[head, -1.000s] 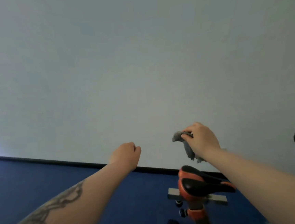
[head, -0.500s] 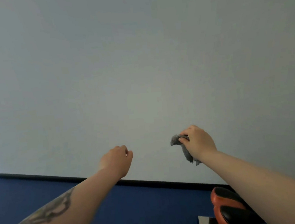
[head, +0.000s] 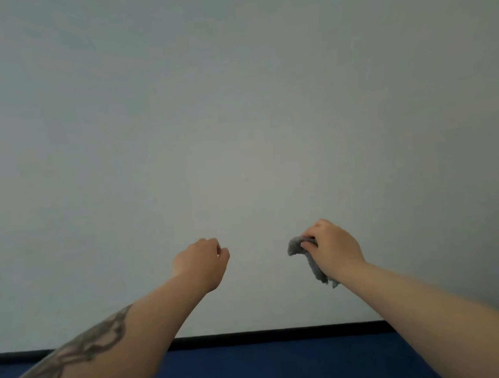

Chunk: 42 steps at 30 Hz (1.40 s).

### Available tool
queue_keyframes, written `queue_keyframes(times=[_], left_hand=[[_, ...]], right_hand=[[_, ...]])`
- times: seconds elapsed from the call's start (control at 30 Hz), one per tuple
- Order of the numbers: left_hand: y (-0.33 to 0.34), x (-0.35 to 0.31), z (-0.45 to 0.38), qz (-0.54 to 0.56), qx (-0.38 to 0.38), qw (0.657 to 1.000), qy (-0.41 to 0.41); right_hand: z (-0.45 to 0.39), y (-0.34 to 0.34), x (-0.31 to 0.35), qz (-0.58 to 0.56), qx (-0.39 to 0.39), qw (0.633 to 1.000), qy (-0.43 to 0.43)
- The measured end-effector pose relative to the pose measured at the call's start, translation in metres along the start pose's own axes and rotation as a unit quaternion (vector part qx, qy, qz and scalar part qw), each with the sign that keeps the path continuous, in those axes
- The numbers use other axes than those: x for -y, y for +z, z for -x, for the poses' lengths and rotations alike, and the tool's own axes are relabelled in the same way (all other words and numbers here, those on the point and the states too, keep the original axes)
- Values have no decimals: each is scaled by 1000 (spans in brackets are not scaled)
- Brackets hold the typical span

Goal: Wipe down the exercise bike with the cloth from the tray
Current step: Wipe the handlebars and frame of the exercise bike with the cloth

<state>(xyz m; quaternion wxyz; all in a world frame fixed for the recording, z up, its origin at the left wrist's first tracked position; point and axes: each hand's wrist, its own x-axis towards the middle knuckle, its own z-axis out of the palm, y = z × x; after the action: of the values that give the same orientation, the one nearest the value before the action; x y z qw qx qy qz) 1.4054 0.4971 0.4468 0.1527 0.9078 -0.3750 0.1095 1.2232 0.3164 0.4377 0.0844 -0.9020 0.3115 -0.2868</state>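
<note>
My right hand (head: 333,249) is held out in front of me, closed around a small grey cloth (head: 300,247) that is bunched at the fingers and hangs down below the palm. My left hand (head: 202,263) is raised to about the same height, a little to the left, curled into a loose fist with nothing in it. The exercise bike and the tray are out of view; only a tiny dark-orange sliver shows at the bottom edge.
A plain pale wall (head: 235,114) fills most of the view. A black skirting strip (head: 270,335) runs along its base above a blue floor (head: 258,372).
The view has swung left and up, so the orange and black bike seat slid out at the lower right. Both hands stay raised, the right keeping the cloth.
</note>
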Motion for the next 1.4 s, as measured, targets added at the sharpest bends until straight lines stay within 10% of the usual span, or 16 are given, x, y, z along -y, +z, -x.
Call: queue_keyframes(times=[0.37,1.4], left_hand=[[99,-43,-167,50,97,974,200],[258,-535,-364,205,157,748,611]], right_hand=[[-65,30,-47,73,-54,980,176],[-159,-47,-373,266,-191,801,502]])
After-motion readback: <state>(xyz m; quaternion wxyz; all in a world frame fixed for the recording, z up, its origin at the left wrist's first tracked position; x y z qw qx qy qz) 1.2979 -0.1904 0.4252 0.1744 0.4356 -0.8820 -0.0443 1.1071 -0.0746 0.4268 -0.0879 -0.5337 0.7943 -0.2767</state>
